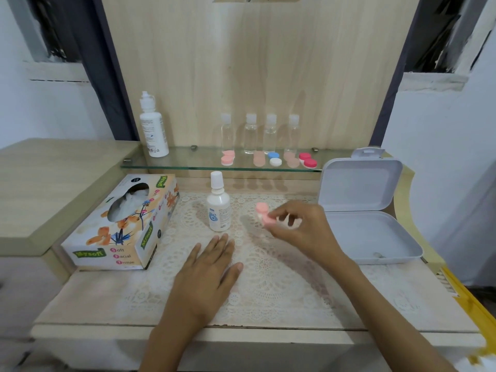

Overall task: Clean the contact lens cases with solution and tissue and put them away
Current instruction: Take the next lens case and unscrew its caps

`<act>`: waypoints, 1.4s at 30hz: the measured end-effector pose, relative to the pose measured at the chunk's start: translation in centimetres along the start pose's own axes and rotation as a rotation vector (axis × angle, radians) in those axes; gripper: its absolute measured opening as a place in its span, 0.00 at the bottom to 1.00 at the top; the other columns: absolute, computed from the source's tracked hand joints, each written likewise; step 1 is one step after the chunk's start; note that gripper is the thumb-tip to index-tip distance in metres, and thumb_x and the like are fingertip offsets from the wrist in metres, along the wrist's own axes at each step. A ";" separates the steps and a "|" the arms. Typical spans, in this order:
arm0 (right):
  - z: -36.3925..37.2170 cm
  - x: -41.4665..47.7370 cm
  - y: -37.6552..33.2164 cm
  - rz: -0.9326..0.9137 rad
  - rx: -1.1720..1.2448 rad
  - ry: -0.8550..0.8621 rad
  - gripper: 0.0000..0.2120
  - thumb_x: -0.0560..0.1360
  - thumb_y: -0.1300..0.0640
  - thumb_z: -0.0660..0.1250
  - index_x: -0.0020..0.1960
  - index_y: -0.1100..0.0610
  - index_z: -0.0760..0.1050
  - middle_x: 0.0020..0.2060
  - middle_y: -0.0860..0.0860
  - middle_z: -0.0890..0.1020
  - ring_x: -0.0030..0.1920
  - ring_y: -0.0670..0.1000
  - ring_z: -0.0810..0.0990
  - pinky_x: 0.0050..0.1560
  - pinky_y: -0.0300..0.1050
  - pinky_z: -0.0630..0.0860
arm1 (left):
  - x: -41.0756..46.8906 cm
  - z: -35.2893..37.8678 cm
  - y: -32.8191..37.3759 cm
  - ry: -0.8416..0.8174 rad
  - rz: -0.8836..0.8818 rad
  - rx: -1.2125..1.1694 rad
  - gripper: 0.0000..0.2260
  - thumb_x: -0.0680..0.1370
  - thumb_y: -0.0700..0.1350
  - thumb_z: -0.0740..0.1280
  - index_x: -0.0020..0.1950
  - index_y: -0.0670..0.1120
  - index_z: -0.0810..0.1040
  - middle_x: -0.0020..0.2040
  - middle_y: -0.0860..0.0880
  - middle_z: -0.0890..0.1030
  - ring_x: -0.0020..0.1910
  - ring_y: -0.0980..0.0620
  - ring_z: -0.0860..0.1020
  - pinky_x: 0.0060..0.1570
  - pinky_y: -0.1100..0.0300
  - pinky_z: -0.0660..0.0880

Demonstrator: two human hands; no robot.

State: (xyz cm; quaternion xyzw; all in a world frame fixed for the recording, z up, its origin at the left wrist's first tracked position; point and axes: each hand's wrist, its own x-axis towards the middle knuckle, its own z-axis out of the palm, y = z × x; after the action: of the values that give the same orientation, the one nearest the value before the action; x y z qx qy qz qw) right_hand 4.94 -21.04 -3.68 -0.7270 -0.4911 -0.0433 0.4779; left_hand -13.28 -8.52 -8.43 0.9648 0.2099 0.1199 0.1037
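Note:
My right hand pinches a pink contact lens case just above the lace mat, right of a small white solution bottle. My left hand lies flat on the mat with straight fingers and holds nothing. A tissue box lies at the left with tissue showing in its opening. An open white storage box sits at the right. On the glass shelf lie several more lens cases: pink, beige, blue-and-white, beige, red.
A tall white solution bottle stands at the shelf's left end. Several clear small bottles line the back of the shelf against a wooden panel. A lower side counter lies left; a yellow edge runs along the right.

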 end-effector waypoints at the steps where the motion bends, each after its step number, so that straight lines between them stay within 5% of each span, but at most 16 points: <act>1: -0.1 1.0 -0.5 -0.008 -0.013 0.025 0.08 0.67 0.55 0.77 0.45 0.56 0.83 0.38 0.44 0.82 0.38 0.42 0.77 0.37 0.33 0.71 | 0.0 0.0 0.0 -0.004 -0.002 0.000 0.49 0.61 0.71 0.19 0.76 0.54 0.46 0.74 0.60 0.42 0.73 0.64 0.38 0.70 0.63 0.33; 3: 0.1 3.5 -1.2 -0.016 -0.073 0.068 0.08 0.68 0.53 0.76 0.46 0.55 0.83 0.38 0.43 0.81 0.40 0.41 0.76 0.39 0.32 0.69 | 0.0 0.0 -0.1 -0.011 -0.001 0.004 0.49 0.61 0.71 0.19 0.76 0.54 0.45 0.75 0.60 0.42 0.73 0.64 0.38 0.71 0.62 0.34; 6: 0.8 7.3 -1.9 -0.011 -0.221 0.166 0.08 0.68 0.48 0.74 0.45 0.49 0.84 0.41 0.47 0.80 0.45 0.46 0.75 0.46 0.44 0.72 | 0.1 0.1 -0.2 -0.008 -0.004 -0.018 0.48 0.61 0.72 0.20 0.76 0.54 0.46 0.75 0.60 0.42 0.73 0.65 0.39 0.71 0.62 0.34; 9: 1.5 10.5 -2.4 -0.052 -0.284 0.251 0.07 0.69 0.51 0.73 0.45 0.52 0.84 0.35 0.40 0.74 0.47 0.49 0.75 0.52 0.48 0.69 | 0.1 0.2 -0.3 0.000 -0.005 -0.022 0.47 0.62 0.72 0.21 0.76 0.55 0.46 0.73 0.62 0.41 0.72 0.66 0.39 0.71 0.63 0.34; 18: 3.7 15.1 -1.7 -0.003 -0.590 0.126 0.08 0.71 0.50 0.69 0.47 0.52 0.83 0.44 0.52 0.83 0.54 0.52 0.75 0.71 0.55 0.54 | 0.2 0.2 -0.5 0.030 -0.015 -0.075 0.46 0.63 0.74 0.25 0.76 0.57 0.51 0.74 0.64 0.46 0.72 0.69 0.41 0.70 0.66 0.35; 26: 3.9 15.4 -1.2 0.015 -0.601 0.078 0.13 0.71 0.46 0.71 0.52 0.51 0.81 0.49 0.50 0.84 0.60 0.52 0.73 0.73 0.58 0.47 | 0.2 0.3 -0.6 0.041 -0.017 -0.113 0.44 0.65 0.74 0.28 0.75 0.58 0.53 0.74 0.65 0.48 0.71 0.71 0.41 0.68 0.69 0.33; 34: 2.8 14.4 -0.1 0.071 -0.664 0.206 0.24 0.68 0.37 0.70 0.53 0.54 0.80 0.59 0.52 0.75 0.66 0.54 0.66 0.74 0.59 0.44 | 0.2 0.2 -0.6 0.051 -0.016 -0.120 0.45 0.64 0.74 0.27 0.75 0.57 0.53 0.74 0.64 0.48 0.71 0.70 0.42 0.69 0.68 0.35; 42: 2.9 14.1 0.4 0.077 -0.637 0.212 0.20 0.70 0.42 0.71 0.54 0.56 0.81 0.57 0.54 0.77 0.64 0.55 0.68 0.75 0.56 0.45 | 0.1 0.2 -0.6 0.049 -0.013 -0.113 0.45 0.64 0.74 0.28 0.76 0.58 0.53 0.74 0.65 0.48 0.71 0.71 0.41 0.69 0.68 0.34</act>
State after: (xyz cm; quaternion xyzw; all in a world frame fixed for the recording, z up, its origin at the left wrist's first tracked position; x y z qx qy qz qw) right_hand 11.38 -9.46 2.01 -0.8494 -0.3727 -0.2518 0.2762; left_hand -13.38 -7.96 -8.81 0.9528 0.2114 0.1546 0.1537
